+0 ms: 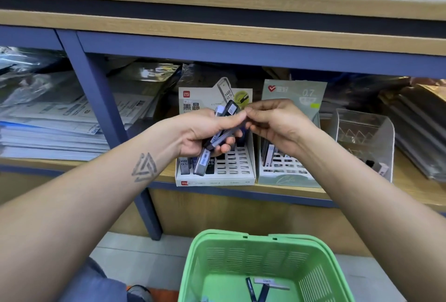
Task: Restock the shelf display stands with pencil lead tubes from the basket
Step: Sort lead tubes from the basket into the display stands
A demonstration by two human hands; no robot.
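My left hand (pixel 207 130) grips a bunch of several pencil lead tubes (pixel 220 137), dark and grey, in front of the white HB 0.5 display stand (pixel 217 176). My right hand (pixel 275 123) meets it from the right, its fingertips pinching the top of one dark tube (pixel 232 108). The white stand holds a few tubes at its left; most slots show bare. Beside it on the right stands the pale green 0.7 display stand (pixel 287 178) with a few tubes. The green basket (pixel 260 241) sits below, with a few tubes (pixel 259 289) on its bottom.
A transparent plastic holder (pixel 366 137) stands right of the green stand. Stacks of papers (pixel 48 130) fill the left compartment behind a blue upright (pixel 103 98). Wrapped packs lie at the far right. A wooden shelf with white boxes runs overhead.
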